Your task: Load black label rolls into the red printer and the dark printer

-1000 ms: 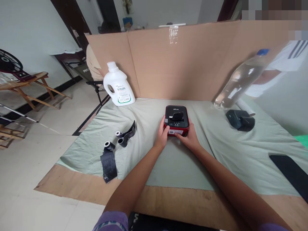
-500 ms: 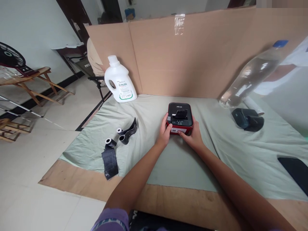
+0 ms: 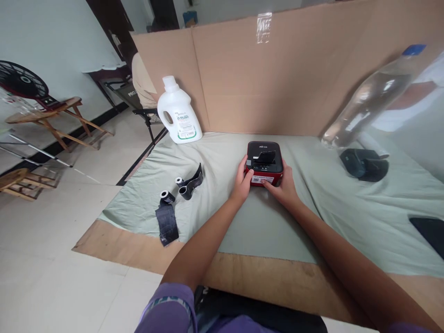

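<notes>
A small black-and-red label printer (image 3: 265, 148) sits on the pale green cloth (image 3: 270, 236), with a black strip sticking up from the slot in its top. Against its left side and front corner my left hand (image 3: 242, 179) is closed. Opposite it, my right hand (image 3: 285, 186) grips the right side, its thumb on the white sticker at the front. To the left lie rolls of black ribbon: one roll (image 3: 167, 198) with a loose tail (image 3: 167, 224), and another (image 3: 187, 190) with a curled strip.
A cardboard panel (image 3: 263, 88) stands at the back. A white detergent bottle (image 3: 180, 113) is at the back left. At right are a large clear bottle (image 3: 374, 101), a dark device (image 3: 362, 164) and a black phone-like slab (image 3: 430, 233). A person sits behind the panel.
The whole view has shifted slightly, so things appear a little further right and higher. Both hands stay on the printer, which shows no clear movement on the cloth.
</notes>
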Demonstrator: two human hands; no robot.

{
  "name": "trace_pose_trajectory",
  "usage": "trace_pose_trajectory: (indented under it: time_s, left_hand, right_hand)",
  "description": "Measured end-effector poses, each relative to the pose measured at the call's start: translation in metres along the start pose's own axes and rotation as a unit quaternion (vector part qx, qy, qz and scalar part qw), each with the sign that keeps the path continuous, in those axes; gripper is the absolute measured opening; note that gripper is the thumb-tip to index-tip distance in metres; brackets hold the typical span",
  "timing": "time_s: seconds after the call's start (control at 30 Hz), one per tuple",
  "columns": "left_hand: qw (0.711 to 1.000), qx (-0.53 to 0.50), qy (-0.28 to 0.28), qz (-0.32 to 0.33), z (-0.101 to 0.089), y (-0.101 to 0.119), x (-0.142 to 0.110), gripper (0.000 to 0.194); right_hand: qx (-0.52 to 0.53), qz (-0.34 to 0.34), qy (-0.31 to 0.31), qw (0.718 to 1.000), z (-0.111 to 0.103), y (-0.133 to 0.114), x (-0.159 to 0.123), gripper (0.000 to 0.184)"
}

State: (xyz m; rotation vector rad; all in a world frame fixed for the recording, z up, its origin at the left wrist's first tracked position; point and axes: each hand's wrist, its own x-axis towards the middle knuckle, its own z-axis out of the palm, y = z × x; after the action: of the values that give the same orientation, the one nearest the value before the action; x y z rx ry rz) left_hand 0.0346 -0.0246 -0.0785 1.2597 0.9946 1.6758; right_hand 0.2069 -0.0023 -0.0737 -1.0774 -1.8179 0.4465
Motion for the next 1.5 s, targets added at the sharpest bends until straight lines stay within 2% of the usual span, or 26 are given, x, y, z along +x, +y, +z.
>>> trace_pose_trajectory:
  time_s: [0.5, 0.67, 0.9, 1.2, 1.5]
  left_hand:
    - [1.0, -0.008, -0.006, 0.013, -0.0005, -0.0009, 0.0008, 0.06]
    - [1.0, 0.003, 0.0, -0.002, -0.0005, -0.0003, 0.0012, 0.06]
    - [1.0, 0.002, -0.002, 0.014, -0.0012, -0.0022, 0.0021, 0.059]
    - [1.0, 0.007, 0.004, 0.002, 0.0004, 0.0047, 0.0025, 0.062]
    - [1.0, 0.015, 0.0, 0.01, 0.0, 0.0074, 0.0007, 0.06]
  right_hand:
    - [0.007, 0.001, 0.0, 1.0, 0.001, 0.0014, 0.0018, 0.099]
    - [0.008, -0.004, 0.003, 1.0, 0.0004, -0.0006, 0.0024, 0.097]
    - [0.009, 0.002, 0.001, 1.0, 0.0015, 0.0011, 0.0014, 0.102]
    - [-0.025, -0.025, -0.003, 0.999, 0.0035, 0.0033, -0.0001, 0.108]
    - [-0.015, -0.014, -0.007, 1.0, 0.0025, 0.0014, 0.0007, 0.106]
